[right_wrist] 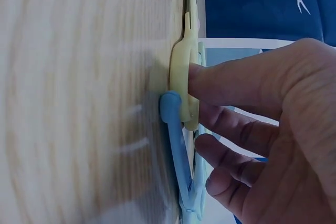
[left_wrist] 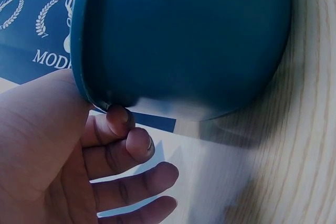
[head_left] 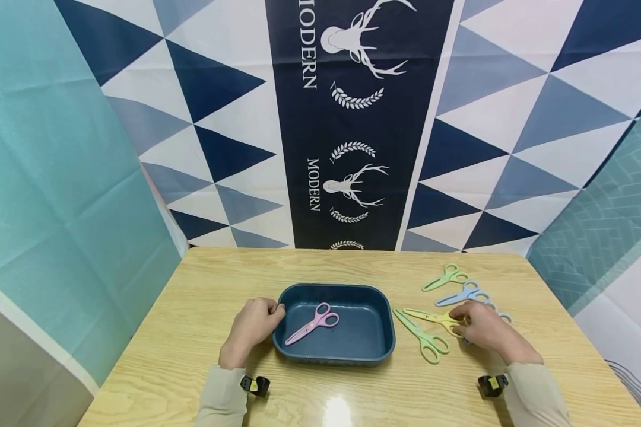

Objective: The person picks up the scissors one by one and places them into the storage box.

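Note:
A dark blue rectangular tray (head_left: 360, 333) stands on the table with pink scissors (head_left: 311, 325) lying inside it. At the tray's left rim, my left hand (head_left: 251, 327) pinches the edge between thumb and index finger; the other fingers are loosely bent outside it in the left wrist view. To the right of the tray, my right hand (head_left: 485, 326) pinches a handle of the yellow scissors (head_left: 425, 315) between thumb and index finger. In the right wrist view a blue scissors handle (right_wrist: 178, 150) lies against the yellow one, below the fingers.
Green scissors (head_left: 421, 335) lie between the tray and the yellow pair. Farther back are blue scissors (head_left: 461, 296) and another green pair (head_left: 442, 279). More blue handles (head_left: 504, 316) show beyond my right hand. A patterned cloth (head_left: 235, 148) hangs behind the wooden table (head_left: 219, 267).

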Demonstrator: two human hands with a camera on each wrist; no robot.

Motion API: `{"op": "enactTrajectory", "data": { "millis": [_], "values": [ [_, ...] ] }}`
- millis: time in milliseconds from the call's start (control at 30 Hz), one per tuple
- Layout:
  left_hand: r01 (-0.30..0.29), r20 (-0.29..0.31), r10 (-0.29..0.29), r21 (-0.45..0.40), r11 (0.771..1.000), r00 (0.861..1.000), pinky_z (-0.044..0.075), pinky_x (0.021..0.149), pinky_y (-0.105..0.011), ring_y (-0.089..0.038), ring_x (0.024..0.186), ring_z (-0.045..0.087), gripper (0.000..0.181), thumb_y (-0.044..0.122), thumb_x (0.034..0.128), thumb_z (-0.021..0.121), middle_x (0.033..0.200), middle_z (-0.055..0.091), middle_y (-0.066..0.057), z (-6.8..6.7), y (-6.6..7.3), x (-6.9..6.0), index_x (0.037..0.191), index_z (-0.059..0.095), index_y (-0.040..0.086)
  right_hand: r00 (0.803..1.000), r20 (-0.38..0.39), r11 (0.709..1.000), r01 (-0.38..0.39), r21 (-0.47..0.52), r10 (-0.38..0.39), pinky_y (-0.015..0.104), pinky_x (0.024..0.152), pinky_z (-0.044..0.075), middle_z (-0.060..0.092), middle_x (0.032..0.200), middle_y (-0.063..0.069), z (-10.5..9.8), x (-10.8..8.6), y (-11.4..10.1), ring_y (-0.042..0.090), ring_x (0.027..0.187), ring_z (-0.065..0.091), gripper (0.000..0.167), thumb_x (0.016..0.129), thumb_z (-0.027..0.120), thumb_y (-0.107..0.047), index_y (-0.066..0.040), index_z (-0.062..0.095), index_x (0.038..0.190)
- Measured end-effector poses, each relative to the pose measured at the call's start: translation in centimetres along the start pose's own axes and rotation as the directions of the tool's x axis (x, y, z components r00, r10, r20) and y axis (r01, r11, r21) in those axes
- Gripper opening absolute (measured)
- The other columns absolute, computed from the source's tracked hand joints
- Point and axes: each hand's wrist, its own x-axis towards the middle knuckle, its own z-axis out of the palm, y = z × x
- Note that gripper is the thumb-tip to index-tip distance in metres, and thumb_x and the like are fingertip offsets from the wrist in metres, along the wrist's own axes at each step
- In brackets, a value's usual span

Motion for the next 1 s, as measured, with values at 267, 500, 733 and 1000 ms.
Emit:
{"op": "enactTrajectory", "data": {
  "millis": [267, 500, 733, 1000],
  "values": [
    [0.0, -0.007, 0.0, 0.002, 1.0, 1.0, 0.024, 0.047, -0.024, -0.008, 0.046, 0.036, 0.05, 0.027, 0.0973, 0.063, 0.052, 0.032, 0.009, 0.03, 0.09, -0.11, 0.053, 0.04, 0.018, 1.0, -0.003, 1.0, 0.007, -0.004, -0.007, 0.046, 0.074, 0.054, 0.07, 0.094, 0.009, 0.08, -0.05, 0.03, 0.025, 0.084, 0.065, 0.023, 0.082, 0.081, -0.005, 0.003, 0.075, 0.102],
    [-0.006, -0.007, 0.006, 0.003, 1.0, 1.0, 0.024, 0.047, -0.023, -0.008, 0.046, 0.035, 0.051, 0.027, 0.0976, 0.063, 0.051, 0.032, 0.009, 0.14, -0.01, -0.08, 0.053, 0.04, 0.019, 1.0, 0.004, 1.0, -0.012, 0.003, 0.012, 0.046, 0.075, 0.054, 0.07, 0.095, 0.009, 0.09, 0.01, -0.03, 0.025, 0.085, 0.065, 0.021, 0.082, 0.081, -0.004, 0.002, 0.076, 0.102],
    [0.002, -0.004, -0.002, 0.001, 1.0, 1.0, 0.024, 0.047, -0.023, -0.008, 0.045, 0.035, 0.051, 0.026, 0.0979, 0.063, 0.051, 0.032, 0.009, 0.11, 0.02, -0.13, 0.053, 0.04, 0.018, 0.999, 0.013, 0.999, -0.032, 0.012, 0.031, 0.043, 0.073, 0.053, 0.07, 0.094, 0.008, 0.1, 0.02, -0.04, 0.023, 0.084, 0.063, 0.02, 0.083, 0.081, -0.004, 0.001, 0.076, 0.101],
    [0.003, -0.002, -0.003, 0.003, 1.0, 1.0, 0.024, 0.047, -0.023, -0.008, 0.045, 0.036, 0.05, 0.026, 0.098, 0.063, 0.051, 0.033, 0.009, 0.08, 0.05, -0.16, 0.054, 0.04, 0.018, 1.0, 0.007, 1.0, -0.026, 0.015, 0.026, 0.041, 0.071, 0.052, 0.07, 0.093, 0.007, 0.21, 0.02, 0.05, 0.021, 0.082, 0.063, 0.019, 0.082, 0.081, -0.003, 0.001, 0.076, 0.099]
  ]
}}
